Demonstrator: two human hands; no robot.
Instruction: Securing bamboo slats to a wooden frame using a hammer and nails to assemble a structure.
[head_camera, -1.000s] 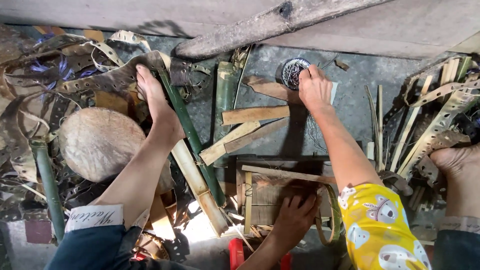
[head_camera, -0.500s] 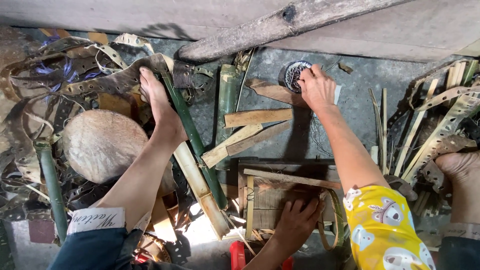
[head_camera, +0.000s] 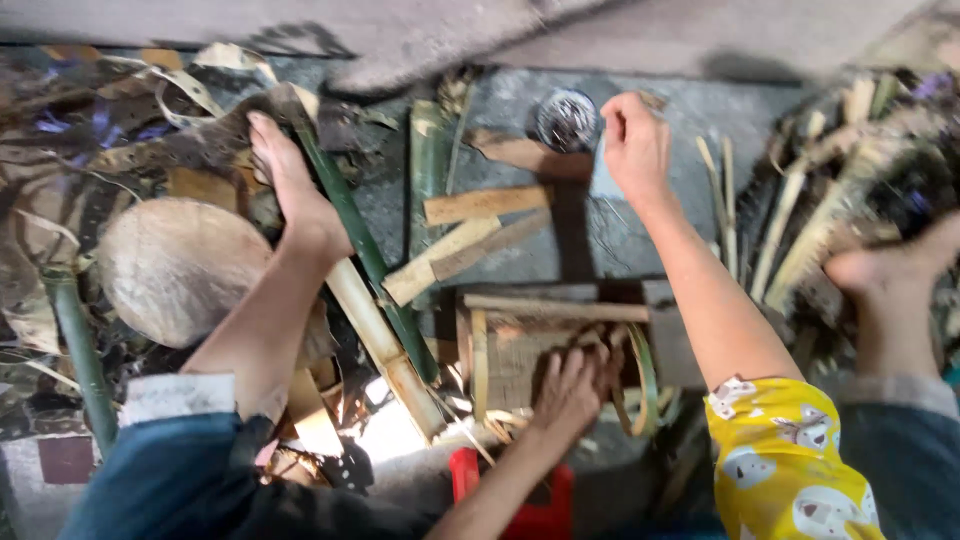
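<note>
My left hand (head_camera: 570, 390) reaches in from the bottom and grips bent bamboo strips (head_camera: 640, 375) on a small frame of bamboo slats (head_camera: 520, 345) that lies on a low block. My right hand (head_camera: 635, 145), on the arm with a yellow patterned sleeve, is stretched forward. Its fingers are curled next to a round coil of thin wire (head_camera: 565, 120) on the grey slab (head_camera: 620, 235). Motion blur hides whether anything is pinched in it.
My bare left foot (head_camera: 295, 195) rests on a long green bamboo pole (head_camera: 365, 250), and my right foot (head_camera: 885, 270) is by a pile of split bamboo (head_camera: 830, 190). Loose bamboo pieces (head_camera: 470, 240), a round pale stone (head_camera: 180, 270) and a red stool (head_camera: 525, 500) are nearby.
The view has shifted and blurred. My right hand stays by the wire coil with its fingers more curled. The left hand keeps its grip on the frame.
</note>
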